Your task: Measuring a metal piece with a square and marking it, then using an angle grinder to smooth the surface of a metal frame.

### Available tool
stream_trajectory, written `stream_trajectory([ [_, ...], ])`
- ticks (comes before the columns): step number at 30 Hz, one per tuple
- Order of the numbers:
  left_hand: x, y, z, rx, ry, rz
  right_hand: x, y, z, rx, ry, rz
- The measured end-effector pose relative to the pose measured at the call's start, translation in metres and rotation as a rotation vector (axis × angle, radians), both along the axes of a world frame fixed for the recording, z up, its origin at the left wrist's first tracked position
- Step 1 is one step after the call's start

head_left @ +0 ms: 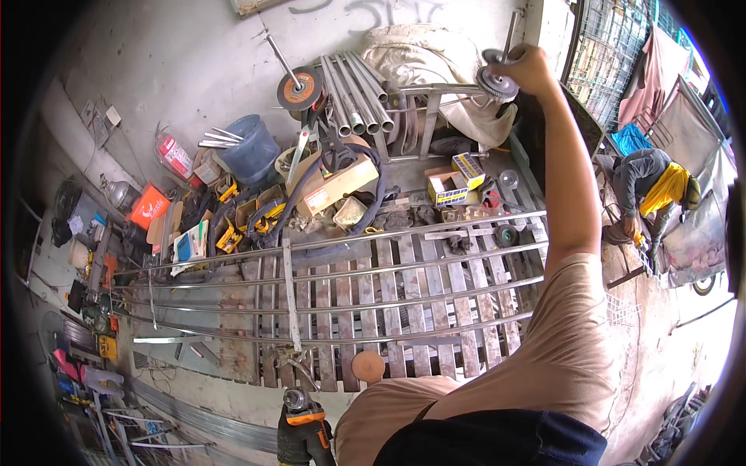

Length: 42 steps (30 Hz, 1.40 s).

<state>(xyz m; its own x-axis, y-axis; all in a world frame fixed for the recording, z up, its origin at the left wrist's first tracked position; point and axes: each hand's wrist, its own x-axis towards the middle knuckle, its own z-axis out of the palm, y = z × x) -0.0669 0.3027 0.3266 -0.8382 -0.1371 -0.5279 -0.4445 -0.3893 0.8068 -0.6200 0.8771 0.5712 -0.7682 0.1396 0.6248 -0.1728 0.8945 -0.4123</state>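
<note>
High at the far right, my bare right hand (530,71) is closed on a dark grinding disc (493,57). That disc is around an upright metal rod (511,33), just above a stack of grey discs (497,87). An angle grinder (305,417), orange and black, sits at the lower edge left of my body. Its bare spindle faces up, with no disc fitted. What appears to be my left hand (289,436), in a black glove, wraps around its body; that forearm is hidden. A round brown disc (368,366) lies at the slatted bench's near edge.
Long metal tubes (412,309) run across the slatted bench (342,283), with a flat bar (291,295) across them. Behind are orange discs (299,89) on another rod, bundled pipes (353,93), a blue bucket (250,147) and cartons. Another person (657,190) bends over at the right.
</note>
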Motion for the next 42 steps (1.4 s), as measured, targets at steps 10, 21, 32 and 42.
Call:
stream_trajectory([
  [10,-0.002,-0.009,0.000,0.018,-0.001,-0.023,0.003,0.031,0.079,-1.134,0.046,0.824],
  [21,0.012,0.005,0.005,-0.258,0.037,-0.010,0.076,-0.021,0.042,-1.295,-0.026,0.714],
  [32,0.012,-0.006,0.016,-0.216,0.120,-0.163,0.364,-0.355,-0.182,-0.423,-1.027,1.341],
  [42,0.078,-0.037,0.011,-0.290,0.186,-0.091,0.430,-0.457,-0.200,-0.274,-1.146,1.437],
])
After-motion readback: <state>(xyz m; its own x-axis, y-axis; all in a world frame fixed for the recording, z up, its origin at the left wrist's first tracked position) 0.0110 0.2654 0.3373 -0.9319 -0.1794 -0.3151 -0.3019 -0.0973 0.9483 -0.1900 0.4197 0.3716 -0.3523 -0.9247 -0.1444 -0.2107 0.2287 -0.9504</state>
